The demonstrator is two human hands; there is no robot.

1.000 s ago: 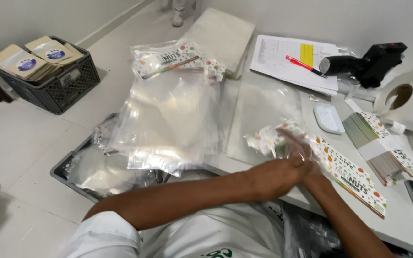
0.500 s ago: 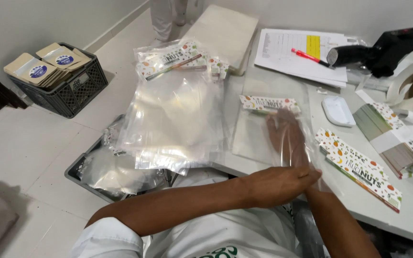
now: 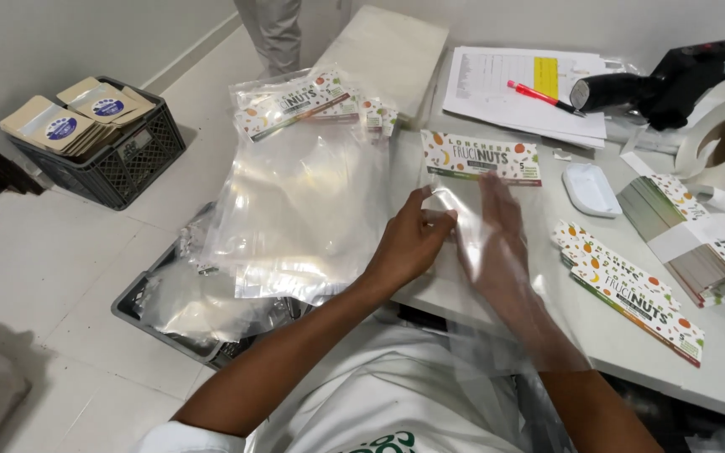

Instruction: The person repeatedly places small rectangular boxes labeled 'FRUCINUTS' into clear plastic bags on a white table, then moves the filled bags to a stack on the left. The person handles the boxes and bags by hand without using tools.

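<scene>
Since earlier, our left hand [image 3: 409, 243] pinches the clear plastic bag [image 3: 472, 252] (printed card header [image 3: 480, 157] inside); our right hand [image 3: 497, 235] seems spread within.

I note the clear bag [image 3: 480, 252] is thin, glossy, see-through plastic film, its header card [image 3: 480, 158] smooth printed paper. The film stack [image 3: 304, 210] beside it looks equally shiny and slightly wrinkled. The table [image 3: 715, 369] reads matt white; the crate [image 3: 115, 172] is dark moulded plastic lattice holding matt kraft-paper pouches [image 3: 69, 126].
</scene>
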